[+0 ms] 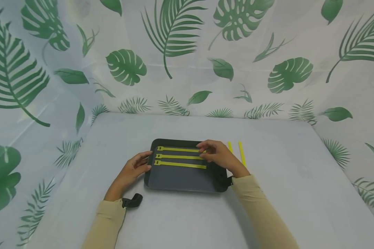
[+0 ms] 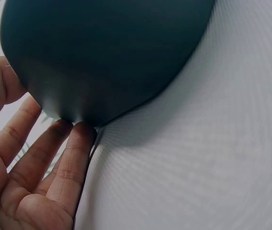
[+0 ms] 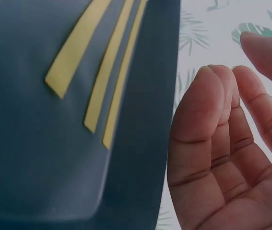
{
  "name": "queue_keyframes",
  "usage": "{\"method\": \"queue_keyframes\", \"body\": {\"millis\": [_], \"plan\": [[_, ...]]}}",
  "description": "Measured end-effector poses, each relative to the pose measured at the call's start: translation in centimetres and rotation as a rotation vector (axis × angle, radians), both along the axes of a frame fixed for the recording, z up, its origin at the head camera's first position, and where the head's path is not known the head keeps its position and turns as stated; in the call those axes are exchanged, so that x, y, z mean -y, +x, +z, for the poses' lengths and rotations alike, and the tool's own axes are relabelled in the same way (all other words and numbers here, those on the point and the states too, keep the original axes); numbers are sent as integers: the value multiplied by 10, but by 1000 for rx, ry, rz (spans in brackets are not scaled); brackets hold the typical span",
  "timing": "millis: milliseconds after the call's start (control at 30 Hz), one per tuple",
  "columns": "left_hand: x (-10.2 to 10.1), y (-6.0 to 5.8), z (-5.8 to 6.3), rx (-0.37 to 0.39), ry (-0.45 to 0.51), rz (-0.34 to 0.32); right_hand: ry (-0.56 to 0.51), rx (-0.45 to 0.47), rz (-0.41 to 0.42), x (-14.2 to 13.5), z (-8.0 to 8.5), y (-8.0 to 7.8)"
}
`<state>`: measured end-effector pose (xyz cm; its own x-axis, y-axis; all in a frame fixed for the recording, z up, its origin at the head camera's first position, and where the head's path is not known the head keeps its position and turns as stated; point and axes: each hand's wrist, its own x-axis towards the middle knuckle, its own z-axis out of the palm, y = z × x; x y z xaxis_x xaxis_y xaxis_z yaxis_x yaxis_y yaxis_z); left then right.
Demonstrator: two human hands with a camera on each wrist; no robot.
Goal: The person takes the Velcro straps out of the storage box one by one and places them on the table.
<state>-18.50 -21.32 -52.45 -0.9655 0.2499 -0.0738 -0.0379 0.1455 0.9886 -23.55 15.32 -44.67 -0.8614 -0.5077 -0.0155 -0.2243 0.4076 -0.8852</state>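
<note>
Three yellow strap-type cable ties, each with a slotted head at the left, lie side by side in the dark tray [image 1: 180, 180]: the far tie [image 1: 177, 149], the middle tie [image 1: 177, 156] and the near tie [image 1: 180, 164]. At the tray's left side, my left hand [image 1: 133, 169] touches the rim with its fingertips; the left wrist view shows those fingertips [image 2: 80, 132] against the tray's outer wall. My right hand [image 1: 216, 154] hovers over the tray's right end, near the tie ends. Its fingers [image 3: 198, 110] are loosely bent, the thumb stands apart, and nothing is between them.
Two more yellow ties lie on the white table [image 1: 283, 166] to the right of the tray, one strip [image 1: 230, 146] and another strip [image 1: 241, 152], partly hidden by my right arm. A leaf-print cloth [image 1: 187, 69] hangs behind and along both sides.
</note>
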Motion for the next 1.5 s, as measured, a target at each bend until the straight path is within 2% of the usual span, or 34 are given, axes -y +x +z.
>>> {"method": "queue_keyframes", "body": {"millis": [467,900,1133,1500], "plan": [[0,-1,0,5,11,-2,35,-8,76,27,-10,-5],[2,-1,2,-1,16,-12,81,79,93,53,-17,-8],[2,-1,2,1,14,-10,119,55,109,64,-26,-10],[2,-1,1,5,21,-9,245,-34,76,73,-31,-9]]}}
